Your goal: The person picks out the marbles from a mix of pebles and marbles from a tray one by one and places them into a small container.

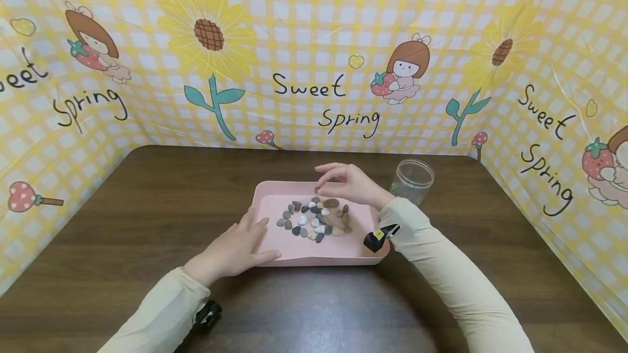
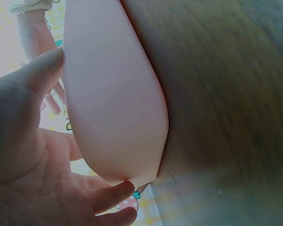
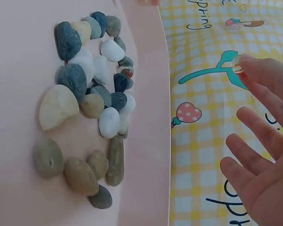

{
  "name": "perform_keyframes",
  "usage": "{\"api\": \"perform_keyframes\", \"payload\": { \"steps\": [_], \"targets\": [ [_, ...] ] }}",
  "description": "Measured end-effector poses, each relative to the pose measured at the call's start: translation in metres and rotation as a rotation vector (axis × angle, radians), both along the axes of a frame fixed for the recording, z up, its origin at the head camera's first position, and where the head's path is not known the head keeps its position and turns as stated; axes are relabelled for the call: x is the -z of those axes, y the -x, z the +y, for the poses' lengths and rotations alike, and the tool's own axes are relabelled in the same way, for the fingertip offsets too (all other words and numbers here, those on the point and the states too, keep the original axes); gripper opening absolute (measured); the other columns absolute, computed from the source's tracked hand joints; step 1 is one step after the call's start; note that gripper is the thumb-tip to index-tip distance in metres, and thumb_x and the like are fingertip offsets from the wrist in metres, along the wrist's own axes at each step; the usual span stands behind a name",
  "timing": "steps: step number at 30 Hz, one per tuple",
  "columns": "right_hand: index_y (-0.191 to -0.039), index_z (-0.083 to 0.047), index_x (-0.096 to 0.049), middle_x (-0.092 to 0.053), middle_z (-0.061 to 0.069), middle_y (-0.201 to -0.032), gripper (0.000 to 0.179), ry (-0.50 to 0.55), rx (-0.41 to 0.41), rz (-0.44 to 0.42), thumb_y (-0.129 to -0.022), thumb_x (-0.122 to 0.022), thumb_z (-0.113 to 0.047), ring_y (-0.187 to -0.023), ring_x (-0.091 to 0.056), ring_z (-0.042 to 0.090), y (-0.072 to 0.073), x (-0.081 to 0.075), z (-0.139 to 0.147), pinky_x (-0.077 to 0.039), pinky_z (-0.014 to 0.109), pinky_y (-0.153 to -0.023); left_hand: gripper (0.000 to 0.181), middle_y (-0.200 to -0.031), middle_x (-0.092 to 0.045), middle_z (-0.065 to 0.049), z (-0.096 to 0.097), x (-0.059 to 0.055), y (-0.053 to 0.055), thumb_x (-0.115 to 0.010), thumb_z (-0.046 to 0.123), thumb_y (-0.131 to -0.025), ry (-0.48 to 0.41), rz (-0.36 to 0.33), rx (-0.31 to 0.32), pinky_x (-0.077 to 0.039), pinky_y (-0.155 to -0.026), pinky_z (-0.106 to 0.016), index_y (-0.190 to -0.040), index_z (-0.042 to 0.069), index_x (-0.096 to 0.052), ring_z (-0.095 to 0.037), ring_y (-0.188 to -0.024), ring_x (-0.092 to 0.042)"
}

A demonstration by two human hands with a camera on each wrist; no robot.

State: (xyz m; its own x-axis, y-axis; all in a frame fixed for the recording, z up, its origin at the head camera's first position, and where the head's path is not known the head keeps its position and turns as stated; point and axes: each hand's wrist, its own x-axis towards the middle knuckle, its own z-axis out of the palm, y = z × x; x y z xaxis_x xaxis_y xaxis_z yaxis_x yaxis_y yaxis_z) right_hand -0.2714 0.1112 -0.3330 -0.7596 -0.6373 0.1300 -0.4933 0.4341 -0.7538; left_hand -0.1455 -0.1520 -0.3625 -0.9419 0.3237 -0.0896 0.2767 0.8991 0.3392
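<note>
My right hand (image 1: 350, 183) is raised over the far rim of a pink tray (image 1: 275, 249). Its thumb and index finger pinch a small, clear glass bead (image 3: 237, 64), while the other fingers spread loosely. Below it, grey, white and tan pebbles (image 1: 302, 220) lie on the tray in a joined outline. A shiny brown bead (image 3: 128, 73) sits among the pebbles in the right wrist view. My left hand (image 1: 237, 247) rests at the tray's near left corner, its spread fingers and thumb touching the rim.
A clear jar (image 1: 413, 178) with small greenish pieces in the bottom stands behind the tray's right side, close to my right forearm. The dark wooden table (image 1: 147, 211) ends at a yellow checked cloth (image 1: 304, 26) on three sides.
</note>
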Motion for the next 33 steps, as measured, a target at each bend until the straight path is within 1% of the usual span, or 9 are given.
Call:
{"api": "perform_keyframes", "payload": {
  "steps": [3,6,10,14,17,21,27,33],
  "targets": [
    [-0.095,-0.011,-0.073,-0.050,0.006,-0.139,0.013,0.021,0.008,-0.020,-0.084,-0.069,-0.017,-0.134,-0.041,0.023,0.000,-0.001,0.004,-0.041,0.044,-0.105,0.081,-0.149,-0.017,-0.035,0.000,0.001,0.000,-0.057,0.056,-0.084,-0.001,0.004,0.002,-0.036,-0.102,-0.059,-0.140,0.000,-0.039,-0.052,-0.128,-0.037],
    [-0.094,-0.011,-0.073,-0.050,0.007,-0.139,0.013,0.035,0.015,-0.020,-0.084,-0.070,-0.017,-0.133,-0.042,0.023,-0.001,-0.003,0.009,-0.039,0.045,-0.106,0.082,-0.149,-0.017,-0.035,0.000,0.001,0.000,-0.057,0.056,-0.084,-0.002,0.007,0.004,-0.036,-0.102,-0.059,-0.140,0.000,-0.039,-0.053,-0.127,-0.038],
    [-0.094,-0.010,-0.073,-0.052,0.007,-0.138,0.013,0.040,0.022,0.017,-0.083,-0.070,-0.017,-0.133,-0.043,0.024,-0.001,-0.006,0.014,-0.036,0.045,-0.109,0.081,-0.149,-0.017,-0.035,0.000,0.001,0.000,-0.058,0.056,-0.084,-0.009,0.013,0.008,-0.035,-0.102,-0.059,-0.140,0.000,-0.039,-0.053,-0.128,-0.037],
    [-0.094,-0.011,-0.072,-0.053,0.006,-0.137,0.013,0.034,0.040,0.053,-0.083,-0.071,-0.018,-0.133,-0.043,0.022,-0.001,-0.008,0.020,-0.035,0.042,-0.110,0.081,-0.148,-0.017,-0.036,-0.001,0.001,0.000,-0.058,0.054,-0.084,-0.015,0.014,0.009,-0.033,-0.104,-0.059,-0.139,-0.001,-0.039,-0.051,-0.130,-0.035],
    [-0.095,-0.010,-0.072,-0.053,0.008,-0.136,0.013,0.047,0.050,0.061,-0.083,-0.071,-0.016,-0.133,-0.043,0.023,-0.002,-0.010,0.024,-0.034,0.042,-0.111,0.081,-0.148,-0.017,-0.036,-0.001,0.001,0.000,-0.058,0.055,-0.084,-0.013,0.015,0.009,-0.033,-0.104,-0.059,-0.139,-0.001,-0.039,-0.051,-0.130,-0.035],
    [-0.096,-0.007,-0.072,-0.052,0.010,-0.137,0.014,0.082,0.050,0.049,-0.083,-0.070,-0.014,-0.133,-0.042,0.023,-0.005,-0.012,0.030,-0.032,0.041,-0.112,0.081,-0.149,-0.018,-0.035,-0.001,0.001,0.000,-0.058,0.056,-0.084,-0.006,0.016,0.010,-0.035,-0.102,-0.059,-0.139,0.000,-0.040,-0.053,-0.127,-0.038],
    [-0.096,-0.006,-0.072,-0.052,0.009,-0.137,0.014,0.119,0.059,0.046,-0.084,-0.069,-0.013,-0.134,-0.041,0.022,-0.008,-0.014,0.039,-0.031,0.039,-0.113,0.081,-0.148,-0.018,-0.036,0.000,0.000,0.000,-0.058,0.056,-0.084,-0.005,0.024,0.014,-0.035,-0.103,-0.059,-0.139,-0.001,-0.040,-0.052,-0.128,-0.038],
    [-0.098,-0.003,-0.070,-0.050,0.012,-0.139,0.016,0.145,0.104,0.033,-0.084,-0.068,-0.011,-0.134,-0.041,0.024,-0.009,-0.015,0.051,-0.031,0.038,-0.113,0.081,-0.148,-0.019,-0.035,0.000,0.000,-0.001,-0.058,0.056,-0.084,-0.002,0.022,0.012,-0.036,-0.102,-0.058,-0.139,0.000,-0.040,-0.052,-0.126,-0.039]
  ]
}}
